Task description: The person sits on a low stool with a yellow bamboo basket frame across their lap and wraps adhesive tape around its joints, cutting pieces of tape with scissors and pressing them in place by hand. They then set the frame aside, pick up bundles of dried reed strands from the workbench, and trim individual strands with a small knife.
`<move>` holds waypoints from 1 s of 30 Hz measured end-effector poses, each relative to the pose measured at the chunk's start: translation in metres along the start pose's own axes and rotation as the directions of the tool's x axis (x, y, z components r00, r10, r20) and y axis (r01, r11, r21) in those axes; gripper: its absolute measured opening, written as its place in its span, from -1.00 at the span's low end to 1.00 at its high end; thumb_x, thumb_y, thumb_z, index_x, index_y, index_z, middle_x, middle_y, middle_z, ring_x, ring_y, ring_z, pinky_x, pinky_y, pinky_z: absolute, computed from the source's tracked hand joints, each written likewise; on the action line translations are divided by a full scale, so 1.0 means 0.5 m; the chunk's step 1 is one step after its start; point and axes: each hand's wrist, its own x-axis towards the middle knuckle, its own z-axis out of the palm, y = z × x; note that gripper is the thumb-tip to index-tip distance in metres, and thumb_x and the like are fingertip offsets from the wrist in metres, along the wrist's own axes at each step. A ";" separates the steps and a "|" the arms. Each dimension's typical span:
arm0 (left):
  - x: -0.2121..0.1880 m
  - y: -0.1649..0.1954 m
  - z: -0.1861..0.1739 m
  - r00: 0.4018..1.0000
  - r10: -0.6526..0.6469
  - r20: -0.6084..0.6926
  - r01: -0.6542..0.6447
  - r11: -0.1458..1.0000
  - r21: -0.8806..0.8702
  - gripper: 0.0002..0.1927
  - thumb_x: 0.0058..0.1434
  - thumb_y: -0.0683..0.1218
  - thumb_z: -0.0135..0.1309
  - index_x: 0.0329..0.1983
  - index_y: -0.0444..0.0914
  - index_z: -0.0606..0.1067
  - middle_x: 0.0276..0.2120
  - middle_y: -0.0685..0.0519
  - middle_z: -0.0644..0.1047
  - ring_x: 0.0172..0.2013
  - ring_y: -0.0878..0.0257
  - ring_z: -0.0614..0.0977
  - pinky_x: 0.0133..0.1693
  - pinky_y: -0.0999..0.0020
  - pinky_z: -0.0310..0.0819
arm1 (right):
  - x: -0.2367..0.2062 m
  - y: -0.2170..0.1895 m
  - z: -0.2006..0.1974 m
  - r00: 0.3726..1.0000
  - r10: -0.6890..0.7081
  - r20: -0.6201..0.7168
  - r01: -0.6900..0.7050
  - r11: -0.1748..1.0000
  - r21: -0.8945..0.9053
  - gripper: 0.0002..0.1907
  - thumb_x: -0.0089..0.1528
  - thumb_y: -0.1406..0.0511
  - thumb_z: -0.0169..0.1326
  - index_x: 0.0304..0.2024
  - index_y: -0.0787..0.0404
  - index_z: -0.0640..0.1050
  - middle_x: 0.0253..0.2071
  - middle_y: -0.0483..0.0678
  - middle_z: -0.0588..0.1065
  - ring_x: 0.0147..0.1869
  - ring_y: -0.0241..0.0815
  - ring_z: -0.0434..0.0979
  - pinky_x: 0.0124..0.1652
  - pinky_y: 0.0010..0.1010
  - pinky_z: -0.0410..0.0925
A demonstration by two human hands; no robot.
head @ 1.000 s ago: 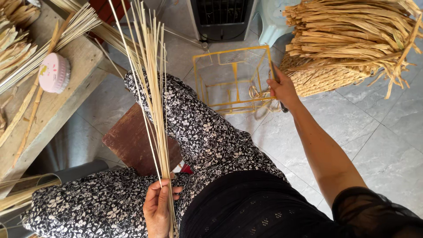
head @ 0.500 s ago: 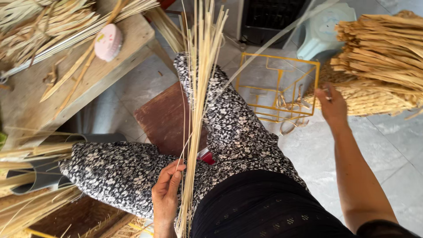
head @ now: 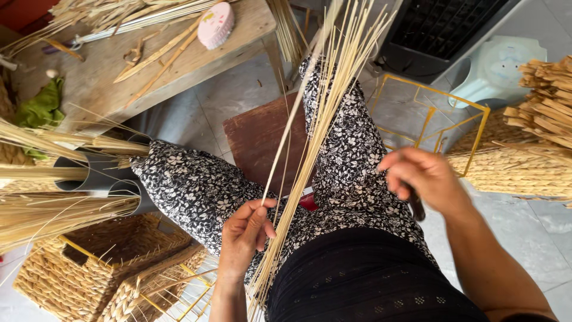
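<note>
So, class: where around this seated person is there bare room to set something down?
Bare grey floor tiles lie beside the right hand, below the woven bundle. The brown stool between the knees shows some free top. The wooden bench is crowded with straw, and so is the left corner.

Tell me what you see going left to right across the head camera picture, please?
Woven basket → grey tubes holding straw → left hand → bundle of thin reeds → right hand → yellow wire frame → stack of woven straw.
</note>
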 end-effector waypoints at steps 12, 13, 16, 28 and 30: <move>-0.045 -0.030 -0.025 1.000 -0.025 0.015 0.023 0.996 0.088 -0.71 0.42 -0.06 -0.05 0.01 -0.28 0.61 -0.63 0.09 0.57 -0.74 0.52 0.28 -0.67 0.59 0.09 | 0.085 -0.063 0.240 0.909 -0.048 0.415 0.062 0.998 -0.020 -0.45 0.48 0.12 -0.29 0.44 0.21 0.32 -0.45 -0.21 0.30 -0.36 -0.38 0.24 -0.32 -0.52 0.21; -0.049 -0.033 -0.028 0.999 -0.046 0.018 0.043 0.993 0.107 -0.71 0.41 -0.06 -0.05 0.02 -0.27 0.61 -0.64 0.10 0.57 -0.75 0.51 0.28 -0.68 0.59 0.08 | 0.087 -0.064 0.246 0.914 -0.041 0.403 0.047 0.999 -0.005 -0.45 0.47 0.12 -0.28 0.44 0.21 0.32 -0.45 -0.22 0.29 -0.35 -0.37 0.24 -0.31 -0.52 0.22; -0.060 -0.044 -0.038 0.995 -0.094 0.039 0.087 0.985 0.148 -0.70 0.40 -0.06 -0.06 0.02 -0.24 0.61 -0.65 0.10 0.57 -0.77 0.50 0.28 -0.70 0.58 0.07 | 0.095 -0.071 0.252 0.930 -0.063 0.363 0.047 0.997 0.052 -0.45 0.48 0.13 -0.28 0.44 0.23 0.33 -0.45 -0.24 0.25 -0.32 -0.37 0.24 -0.24 -0.54 0.24; -0.089 -0.009 -0.069 0.997 0.046 0.062 -0.063 0.949 0.308 -0.67 0.30 -0.15 0.06 0.13 -0.23 0.54 -0.44 0.13 0.64 -0.50 0.49 0.53 -0.45 0.56 0.48 | 0.101 -0.082 0.245 0.924 -0.044 0.380 -0.072 0.955 0.286 -0.62 0.40 0.31 0.00 0.23 0.37 0.46 -0.45 -0.15 0.43 -0.41 -0.37 0.44 -0.34 -0.56 0.34; -0.075 0.004 -0.044 0.993 0.119 0.026 -0.121 0.942 0.312 -0.69 0.29 -0.17 0.10 0.11 -0.24 0.54 -0.45 0.14 0.63 -0.46 0.51 0.56 -0.43 0.57 0.51 | 0.099 -0.077 0.257 0.924 -0.029 0.382 -0.092 0.951 0.294 -0.68 0.37 0.35 0.01 0.15 0.37 0.46 -0.41 -0.14 0.47 -0.38 -0.38 0.49 -0.37 -0.56 0.38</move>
